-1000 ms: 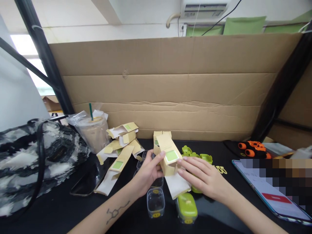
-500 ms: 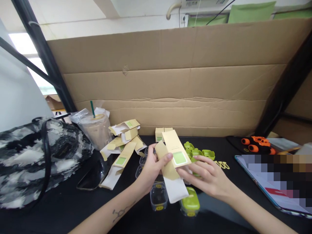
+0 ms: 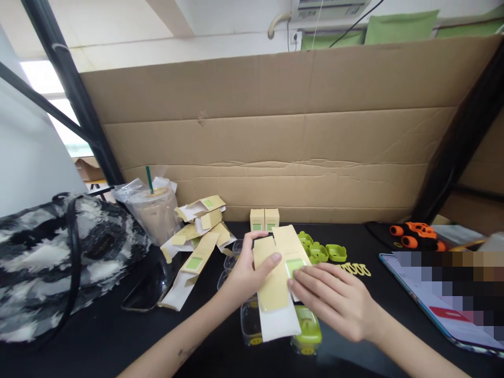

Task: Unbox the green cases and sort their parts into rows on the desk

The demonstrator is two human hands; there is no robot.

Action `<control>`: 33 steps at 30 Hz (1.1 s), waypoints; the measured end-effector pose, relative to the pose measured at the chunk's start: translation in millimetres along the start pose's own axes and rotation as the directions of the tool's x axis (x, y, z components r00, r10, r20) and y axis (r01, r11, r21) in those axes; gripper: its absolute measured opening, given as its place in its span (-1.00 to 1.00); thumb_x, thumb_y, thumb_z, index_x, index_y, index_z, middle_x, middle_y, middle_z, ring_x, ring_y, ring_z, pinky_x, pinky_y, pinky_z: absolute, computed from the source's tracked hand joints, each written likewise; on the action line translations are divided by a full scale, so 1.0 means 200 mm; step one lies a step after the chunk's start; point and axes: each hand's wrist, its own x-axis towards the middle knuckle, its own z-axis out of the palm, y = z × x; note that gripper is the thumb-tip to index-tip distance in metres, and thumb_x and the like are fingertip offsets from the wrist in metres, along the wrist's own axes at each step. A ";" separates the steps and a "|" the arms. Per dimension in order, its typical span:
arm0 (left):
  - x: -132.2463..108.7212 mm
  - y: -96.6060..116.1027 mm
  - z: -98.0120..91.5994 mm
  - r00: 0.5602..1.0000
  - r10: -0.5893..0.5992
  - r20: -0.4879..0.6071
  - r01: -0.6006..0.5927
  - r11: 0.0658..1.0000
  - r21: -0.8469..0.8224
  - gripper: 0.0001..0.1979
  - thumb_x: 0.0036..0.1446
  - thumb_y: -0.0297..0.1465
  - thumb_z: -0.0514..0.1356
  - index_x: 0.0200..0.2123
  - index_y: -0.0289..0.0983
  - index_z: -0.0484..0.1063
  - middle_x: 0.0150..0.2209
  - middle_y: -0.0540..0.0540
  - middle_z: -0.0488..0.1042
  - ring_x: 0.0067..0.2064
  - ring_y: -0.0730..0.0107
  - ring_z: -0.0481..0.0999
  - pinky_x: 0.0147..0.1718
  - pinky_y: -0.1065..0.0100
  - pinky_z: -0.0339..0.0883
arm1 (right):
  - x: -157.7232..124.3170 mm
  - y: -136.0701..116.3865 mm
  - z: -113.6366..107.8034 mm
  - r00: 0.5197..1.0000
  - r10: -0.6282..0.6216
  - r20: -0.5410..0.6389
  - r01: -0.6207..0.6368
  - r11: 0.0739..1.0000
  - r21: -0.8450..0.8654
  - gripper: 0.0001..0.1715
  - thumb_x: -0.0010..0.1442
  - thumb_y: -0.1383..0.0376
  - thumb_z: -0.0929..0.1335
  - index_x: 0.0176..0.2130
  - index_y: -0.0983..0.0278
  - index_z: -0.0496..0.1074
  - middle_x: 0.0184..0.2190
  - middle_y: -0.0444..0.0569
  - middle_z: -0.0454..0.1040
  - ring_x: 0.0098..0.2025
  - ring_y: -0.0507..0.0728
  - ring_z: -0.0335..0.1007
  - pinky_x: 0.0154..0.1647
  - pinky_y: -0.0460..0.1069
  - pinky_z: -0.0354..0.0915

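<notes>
My left hand (image 3: 249, 274) is closed around the left side of an unfolded beige paper box (image 3: 272, 287), thumb across its front. The box shows two beige panels, a green square and a white flap hanging down. My right hand (image 3: 337, 300) is on the box's right panel, fingers pressed together partly over the green square; its thumb is hidden. Beneath the box stand a clear plastic container (image 3: 250, 325) and a container with a green lid (image 3: 309, 326). More clear containers are half hidden behind my left hand. Green flower-shaped pieces (image 3: 336, 252) lie beyond my right hand.
Several opened paper boxes (image 3: 201, 253) are heaped left, beside a phone (image 3: 146, 290) and a bagged drink cup (image 3: 155, 218). Two small boxes (image 3: 257, 218) stand at the back. Pale yellow rings (image 3: 359, 270), an orange toy car (image 3: 420, 230) and a tablet (image 3: 423, 310) lie right.
The box has turned more upright and its panels have spread flatter. My right hand has moved slightly down and over the green square. Both small boxes behind now show fully.
</notes>
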 end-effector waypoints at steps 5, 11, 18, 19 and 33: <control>-0.03 0.16 -0.10 0.944 0.292 0.153 -0.330 0.835 0.441 -0.48 -0.23 -0.22 0.40 -0.10 -0.14 0.47 -0.01 -0.19 0.29 0.08 -0.08 0.25 0.12 0.02 0.08 | -0.02 0.06 -0.01 0.997 0.083 -0.008 -0.083 0.990 -0.111 -0.64 0.31 0.48 0.14 -0.24 0.38 0.49 -0.38 0.00 0.59 -0.33 0.09 0.49 -0.27 0.03 0.31; -0.08 0.22 -0.02 0.854 0.301 0.424 -0.495 0.721 0.485 -0.65 0.13 -0.45 0.11 -0.01 -0.16 0.45 -0.04 -0.23 0.46 0.04 -0.03 0.37 0.07 0.02 0.16 | -0.06 0.08 0.01 0.991 0.133 -0.021 -0.134 0.981 -0.139 -0.71 0.28 0.47 0.20 -0.17 0.34 0.48 -0.33 -0.01 0.58 -0.29 0.11 0.49 -0.27 0.03 0.28; -0.07 0.23 -0.34 0.758 0.587 0.284 -0.525 0.291 0.800 -0.53 0.07 -0.58 0.08 0.01 -0.06 0.42 0.00 -0.08 0.49 0.01 0.09 0.43 0.02 0.09 0.22 | -0.04 0.07 -0.01 0.958 0.246 -0.147 -0.257 0.965 -0.058 -0.74 0.15 0.44 0.36 -0.11 0.36 0.43 -0.24 0.08 0.56 -0.24 0.12 0.48 -0.18 0.04 0.35; -0.05 0.24 -0.43 0.744 0.613 0.265 -0.485 0.223 0.846 -0.50 0.03 -0.58 0.10 0.02 -0.05 0.41 0.01 -0.06 0.48 0.00 0.05 0.43 0.01 0.04 0.22 | -0.04 0.07 -0.02 0.954 0.257 -0.152 -0.267 0.963 -0.048 -0.74 0.15 0.44 0.36 -0.11 0.35 0.43 -0.25 0.08 0.56 -0.25 0.12 0.48 -0.19 0.04 0.35; 0.24 0.22 -0.94 0.859 0.508 0.065 -0.160 0.146 0.976 -0.55 0.02 -0.34 0.05 0.01 -0.26 0.39 -0.04 -0.19 0.50 -0.06 0.09 0.47 -0.08 0.15 0.30 | -0.02 0.03 0.00 0.975 0.205 -0.087 -0.207 0.978 -0.020 -0.82 0.20 0.43 0.27 -0.25 0.33 0.46 -0.27 0.09 0.54 -0.26 0.12 0.47 -0.24 0.08 0.39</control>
